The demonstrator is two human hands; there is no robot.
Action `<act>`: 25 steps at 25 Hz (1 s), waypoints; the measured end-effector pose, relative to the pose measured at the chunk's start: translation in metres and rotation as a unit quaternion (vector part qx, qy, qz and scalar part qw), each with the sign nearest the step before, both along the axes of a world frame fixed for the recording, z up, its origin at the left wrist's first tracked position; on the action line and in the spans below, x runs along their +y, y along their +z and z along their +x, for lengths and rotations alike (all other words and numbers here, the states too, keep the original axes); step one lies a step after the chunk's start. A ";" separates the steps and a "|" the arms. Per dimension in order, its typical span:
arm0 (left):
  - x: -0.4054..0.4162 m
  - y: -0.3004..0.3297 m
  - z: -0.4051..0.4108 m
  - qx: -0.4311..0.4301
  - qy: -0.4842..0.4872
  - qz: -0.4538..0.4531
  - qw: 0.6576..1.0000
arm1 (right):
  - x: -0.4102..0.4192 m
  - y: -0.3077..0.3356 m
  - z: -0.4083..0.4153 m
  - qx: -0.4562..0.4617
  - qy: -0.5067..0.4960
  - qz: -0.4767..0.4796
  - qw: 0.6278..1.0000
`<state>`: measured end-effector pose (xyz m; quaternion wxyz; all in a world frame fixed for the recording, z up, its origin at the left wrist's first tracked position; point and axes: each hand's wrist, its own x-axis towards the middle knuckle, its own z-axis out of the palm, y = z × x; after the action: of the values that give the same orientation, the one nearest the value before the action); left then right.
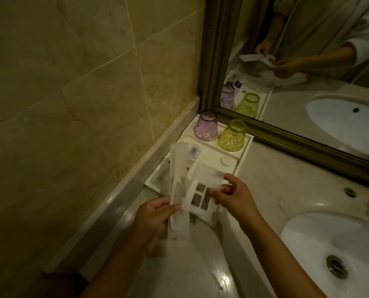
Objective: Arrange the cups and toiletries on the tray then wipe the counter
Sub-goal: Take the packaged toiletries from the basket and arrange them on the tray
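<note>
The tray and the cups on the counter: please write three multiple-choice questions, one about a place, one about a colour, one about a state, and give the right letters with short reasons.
1. Where does the tray stand?
A. in the sink
B. in the counter corner, by the wall and the mirror
C. on the floor

2. What colours are the two cups?
A. purple and yellow
B. red and blue
C. both white

3. How do the cups stand?
A. on their sides
B. upright, full of water
C. upside down

Answers:
1 B: the tray sits where the tiled wall meets the mirror frame.
2 A: the purple cup stands beside the yellow cup.
3 C: each cup's wide rim rests on the tray.
</note>
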<state>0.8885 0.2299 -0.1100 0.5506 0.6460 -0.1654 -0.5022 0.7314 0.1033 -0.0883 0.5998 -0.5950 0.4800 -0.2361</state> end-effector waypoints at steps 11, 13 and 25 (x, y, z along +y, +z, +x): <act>0.007 -0.008 0.010 0.021 -0.010 -0.002 1.000 | -0.015 -0.050 0.006 0.144 -0.101 -0.055 0.983; 0.008 -0.011 0.011 0.018 -0.002 0.000 1.000 | -0.012 -0.054 0.005 0.179 -0.076 -0.091 0.977; 0.007 -0.006 0.010 0.044 0.015 -0.010 0.999 | 0.002 -0.062 -0.004 0.371 0.166 -0.368 0.836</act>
<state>0.8989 0.2371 -0.1157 0.5711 0.6200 -0.1368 -0.5203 0.7277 0.1050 -0.1507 0.1435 -0.8855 0.4386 -0.0537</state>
